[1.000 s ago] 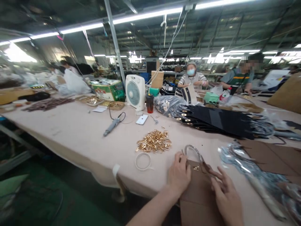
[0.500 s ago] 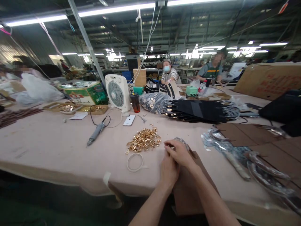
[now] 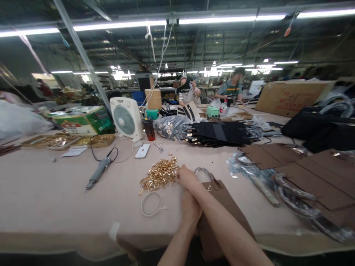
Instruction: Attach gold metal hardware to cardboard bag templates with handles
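Observation:
My right hand [image 3: 189,178] crosses over my left and reaches the right edge of a pile of small gold metal pieces [image 3: 159,173]. Its fingers are bent together at the pile, and whatever is in them is hidden. Below it rests my left hand [image 3: 190,208], its fingers covered by the right hand. A brown handbag [image 3: 226,203] lies flat beside and partly under my forearms. The bag has a plastic-wrapped handle [image 3: 203,170] and a gold clasp [image 3: 208,188]. Near the pile is a roll of pale tape [image 3: 142,207].
On the left lie a grey electric screwdriver [image 3: 98,173] and a phone [image 3: 142,151]. Behind them stand a fan [image 3: 126,118] and a dark tumbler [image 3: 149,129]. Black bag parts [image 3: 222,133] are stacked at the back. Brown panels [image 3: 313,177] with wrapped handles lie right. Two people work across the table.
My right hand has moved left from above the bag to the edge of the gold pile, uncovering the bag's clasp. The camera view has turned to the right.

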Demonstrator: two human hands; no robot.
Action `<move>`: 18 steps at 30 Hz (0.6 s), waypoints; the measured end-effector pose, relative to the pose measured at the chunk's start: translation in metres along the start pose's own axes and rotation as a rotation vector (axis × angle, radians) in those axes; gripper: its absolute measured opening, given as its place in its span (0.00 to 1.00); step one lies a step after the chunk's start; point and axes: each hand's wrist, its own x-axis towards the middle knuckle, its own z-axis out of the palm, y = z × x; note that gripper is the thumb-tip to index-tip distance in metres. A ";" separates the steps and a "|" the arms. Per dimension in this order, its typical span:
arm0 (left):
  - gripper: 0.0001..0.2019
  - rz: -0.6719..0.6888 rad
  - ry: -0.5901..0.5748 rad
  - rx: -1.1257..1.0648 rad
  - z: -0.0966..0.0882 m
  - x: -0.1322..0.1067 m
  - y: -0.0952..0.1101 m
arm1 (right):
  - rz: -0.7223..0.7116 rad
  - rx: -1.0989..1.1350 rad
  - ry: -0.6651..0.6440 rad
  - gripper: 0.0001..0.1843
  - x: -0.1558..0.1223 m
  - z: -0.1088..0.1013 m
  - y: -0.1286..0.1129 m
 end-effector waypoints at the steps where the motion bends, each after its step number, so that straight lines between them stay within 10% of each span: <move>1: 0.08 -0.003 -0.012 -0.004 0.000 0.000 0.000 | -0.003 0.024 0.022 0.06 -0.002 -0.002 0.000; 6: 0.09 0.006 -0.012 -0.021 -0.001 0.005 0.008 | -0.016 0.180 0.198 0.12 -0.005 -0.013 0.014; 11: 0.28 0.030 0.051 -0.033 -0.003 0.004 0.019 | -0.045 0.996 0.538 0.13 -0.014 -0.029 0.045; 18: 0.11 0.122 0.042 0.199 0.005 0.003 0.017 | -0.080 1.144 0.438 0.16 -0.021 -0.036 0.059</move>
